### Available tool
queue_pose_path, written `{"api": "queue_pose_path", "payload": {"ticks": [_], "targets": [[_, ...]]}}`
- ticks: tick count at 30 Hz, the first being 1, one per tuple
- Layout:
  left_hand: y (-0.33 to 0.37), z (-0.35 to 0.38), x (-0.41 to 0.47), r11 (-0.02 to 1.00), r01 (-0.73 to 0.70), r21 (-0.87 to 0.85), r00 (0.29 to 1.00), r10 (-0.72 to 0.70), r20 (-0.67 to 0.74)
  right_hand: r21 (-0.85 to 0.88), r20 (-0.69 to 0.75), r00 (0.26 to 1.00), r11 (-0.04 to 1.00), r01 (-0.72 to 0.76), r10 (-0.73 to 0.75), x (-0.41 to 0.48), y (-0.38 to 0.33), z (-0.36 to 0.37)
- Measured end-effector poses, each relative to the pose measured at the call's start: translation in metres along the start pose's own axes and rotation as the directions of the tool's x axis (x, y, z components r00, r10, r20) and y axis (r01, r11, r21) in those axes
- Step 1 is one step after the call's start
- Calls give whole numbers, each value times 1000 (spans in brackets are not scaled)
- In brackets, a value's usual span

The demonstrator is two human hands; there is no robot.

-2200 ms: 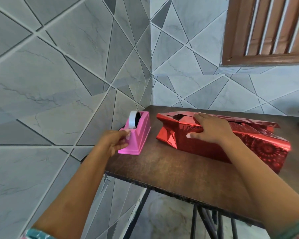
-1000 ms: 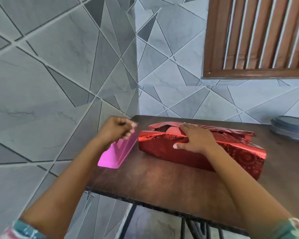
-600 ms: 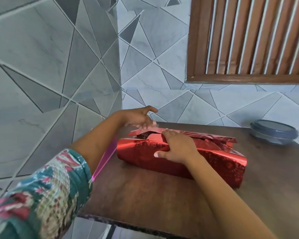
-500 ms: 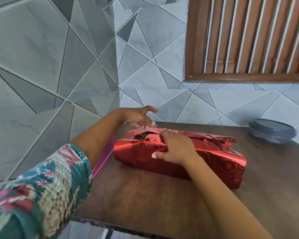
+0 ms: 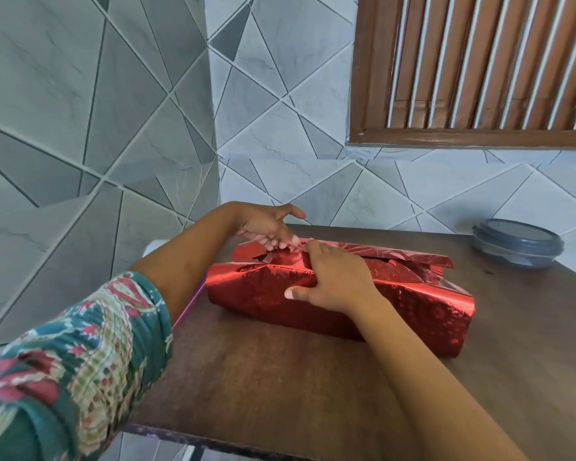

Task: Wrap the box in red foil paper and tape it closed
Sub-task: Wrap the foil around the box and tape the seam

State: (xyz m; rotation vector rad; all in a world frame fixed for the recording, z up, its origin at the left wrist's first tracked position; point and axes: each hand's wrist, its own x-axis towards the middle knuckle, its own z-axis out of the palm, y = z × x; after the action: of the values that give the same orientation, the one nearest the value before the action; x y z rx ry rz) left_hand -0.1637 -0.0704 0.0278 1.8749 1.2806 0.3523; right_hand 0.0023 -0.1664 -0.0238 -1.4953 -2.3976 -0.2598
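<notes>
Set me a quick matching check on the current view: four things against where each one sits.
Things:
1. left hand
2. right hand
3. grey lidded container
4. pink dispenser

Places:
A. far right of the table, near the wall
B. resting on top of the foil-wrapped box
C. fingertips at the foil flap on the box's far left end
D. mostly hidden behind the left forearm

Pairs: 1-C; 2-B; 3-A; 4-D

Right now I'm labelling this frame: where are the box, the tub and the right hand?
box [image 5: 439, 317], head view, foil-covered near side.
tub [image 5: 516, 234], head view, lid centre.
right hand [image 5: 333, 281], head view, its back.
</notes>
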Motion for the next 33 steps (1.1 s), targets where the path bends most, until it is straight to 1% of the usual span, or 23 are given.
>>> {"api": "queue_pose_path", "payload": {"ticks": [5,9,14,20,26,30,31,33], "targets": [[1,0,1,999,12,-30,1000,-13,-23,-5,-1,1000,1000,8,-8,-1,-1,-1],[4,-1,-3,993,-31,-110,998,25,-56,-4,-3,1000,1000,12,-12,-1,-1,-1],[10,3,-2,999,40,33,998,-38,-58,-3,-15,1000,1000,15,-15,-1,-1,-1],[20,5,-1,978,99,184,995,-92,-47,0,-18,1000,1000,19,-19,-1,0,0],[28,5,2,933,201,297,979,-177,-106,-6,-16,1000,1000,16,-16,0,0,-1],[23,0,-1,864,280,419,956,-211,-205,-10,-28,1000,1000,14,-14,-1,-1,-1],[19,-1,-1,862,298,410,950,-225,-217,-12,-27,1000,1000,14,-14,-1,-1,-1],[6,-4,-1,890,333,312,939,-283,-196,-14,-29,999,1000,14,-14,-1,-1,-1]]}}
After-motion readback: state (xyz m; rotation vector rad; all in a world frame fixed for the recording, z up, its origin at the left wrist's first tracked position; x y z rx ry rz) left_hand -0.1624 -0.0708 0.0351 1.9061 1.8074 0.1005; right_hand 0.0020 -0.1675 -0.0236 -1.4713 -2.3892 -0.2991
